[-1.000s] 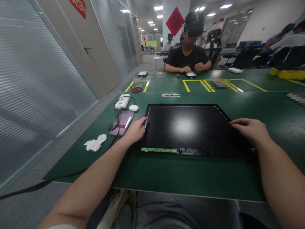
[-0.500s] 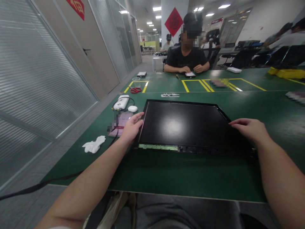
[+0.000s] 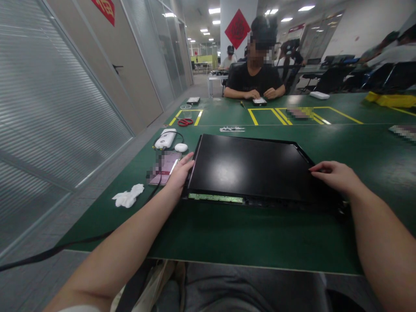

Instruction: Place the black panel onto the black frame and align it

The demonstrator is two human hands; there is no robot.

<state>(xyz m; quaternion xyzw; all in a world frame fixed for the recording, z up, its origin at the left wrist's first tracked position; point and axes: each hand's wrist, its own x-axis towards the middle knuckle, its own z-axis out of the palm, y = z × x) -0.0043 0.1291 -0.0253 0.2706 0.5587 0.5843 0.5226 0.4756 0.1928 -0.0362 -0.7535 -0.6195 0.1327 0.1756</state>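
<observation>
A large black display panel [image 3: 250, 169] lies on the green table [image 3: 247, 238], with a thin green circuit strip [image 3: 216, 198] along its near edge. Its far side is tilted up off the black frame underneath. My left hand [image 3: 182, 171] grips the panel's left edge, fingers curled around it. My right hand [image 3: 334, 177] rests on the right edge, fingers laid over the frame's corner.
Left of the panel lie a phone [image 3: 165, 167], a white device with cable [image 3: 165, 139], a small white puck [image 3: 181, 147] and crumpled tissue [image 3: 128, 196]. Red scissors [image 3: 185, 122] and small parts [image 3: 232, 129] lie farther back. A person [image 3: 256, 76] sits across the table.
The panel's far edge has risen off the frame, tilting toward me. My left hand slid slightly left and closed on the edge; the right hand barely moved.
</observation>
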